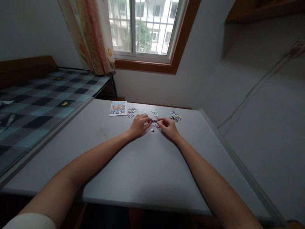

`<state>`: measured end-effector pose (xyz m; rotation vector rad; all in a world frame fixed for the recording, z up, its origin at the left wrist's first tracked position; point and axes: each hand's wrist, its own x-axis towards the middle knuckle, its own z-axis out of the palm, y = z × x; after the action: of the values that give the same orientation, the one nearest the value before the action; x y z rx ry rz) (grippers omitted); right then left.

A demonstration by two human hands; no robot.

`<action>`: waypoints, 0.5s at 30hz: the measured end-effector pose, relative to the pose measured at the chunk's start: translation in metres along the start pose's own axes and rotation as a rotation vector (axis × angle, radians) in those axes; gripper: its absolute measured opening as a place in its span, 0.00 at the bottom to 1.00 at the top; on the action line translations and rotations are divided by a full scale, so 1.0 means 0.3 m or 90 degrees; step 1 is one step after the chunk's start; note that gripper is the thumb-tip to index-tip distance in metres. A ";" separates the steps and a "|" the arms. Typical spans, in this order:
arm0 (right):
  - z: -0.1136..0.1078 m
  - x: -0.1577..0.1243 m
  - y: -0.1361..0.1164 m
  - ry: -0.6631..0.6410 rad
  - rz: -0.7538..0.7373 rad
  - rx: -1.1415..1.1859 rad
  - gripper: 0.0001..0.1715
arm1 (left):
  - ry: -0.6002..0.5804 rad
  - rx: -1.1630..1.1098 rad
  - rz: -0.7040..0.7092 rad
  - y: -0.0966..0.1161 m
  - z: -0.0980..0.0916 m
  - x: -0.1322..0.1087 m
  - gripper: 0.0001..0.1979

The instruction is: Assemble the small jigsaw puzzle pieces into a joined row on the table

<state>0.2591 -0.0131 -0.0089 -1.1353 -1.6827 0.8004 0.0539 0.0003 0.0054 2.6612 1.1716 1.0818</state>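
Observation:
My left hand (139, 124) and my right hand (168, 126) meet over the far part of a grey table (143, 165). Their fingertips pinch a small jigsaw piece (154, 121) between them, both hands closed on it. A loose piece (152, 130) lies on the table just below the hands. A heap of puzzle pieces (175, 116) lies beyond my right hand. Smaller clusters of pieces (132, 111) lie beyond my left hand, with another small cluster (155, 113) in the middle. A colourful picture card (118, 108) lies flat at the far left of the pieces.
A bed with a checked blue and black cover (40, 101) runs along the table's left edge. A window with a wooden frame (145, 28) and a patterned curtain (90, 35) stand behind. A grey wall (262, 105) borders the table's right side.

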 end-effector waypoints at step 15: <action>0.003 -0.015 -0.024 0.008 -0.067 -0.163 0.12 | -0.030 -0.014 0.015 0.006 0.003 0.002 0.09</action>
<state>0.2565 -0.0199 -0.0045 -1.2098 -1.8566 0.5215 0.0559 -0.0003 0.0056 2.6754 1.1150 1.0225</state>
